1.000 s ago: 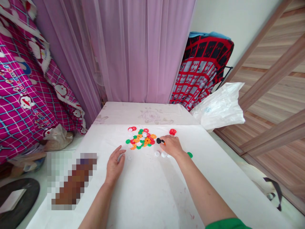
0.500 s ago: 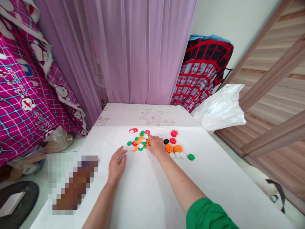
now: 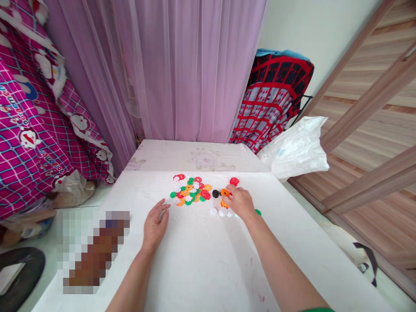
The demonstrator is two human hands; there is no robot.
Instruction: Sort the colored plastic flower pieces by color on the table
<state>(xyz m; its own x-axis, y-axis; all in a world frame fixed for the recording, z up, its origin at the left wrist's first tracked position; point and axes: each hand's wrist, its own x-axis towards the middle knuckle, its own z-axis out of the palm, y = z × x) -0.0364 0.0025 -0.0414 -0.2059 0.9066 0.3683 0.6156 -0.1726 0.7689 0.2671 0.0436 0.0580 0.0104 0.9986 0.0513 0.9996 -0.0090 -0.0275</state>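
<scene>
My right hand (image 3: 241,202) is over the right side of the table, its fingers closed on an orange flower-shaped disc (image 3: 225,193). Below its fingertips lies more orange (image 3: 224,203), partly hidden by the hand. A black disc (image 3: 216,193) sits just left of the held disc. White discs (image 3: 222,212) form a row in front, and a green disc (image 3: 258,212) shows beyond my wrist. My left hand (image 3: 156,223) rests on the cloth with fingers apart, holding nothing. Nearest to it is a mixed pile of red, green, orange and white discs (image 3: 191,190).
A red disc (image 3: 234,181) lies behind my right hand. The table has a white cloth (image 3: 195,264). At its right edge stands a white plastic bag (image 3: 295,149); purple curtains (image 3: 188,73) hang behind. A pixelated brown object (image 3: 97,251) is on the left.
My right hand has moved right from the pile to the orange discs, now with an orange disc in its fingers. The left hand stays by the pile. The view has shifted slightly.
</scene>
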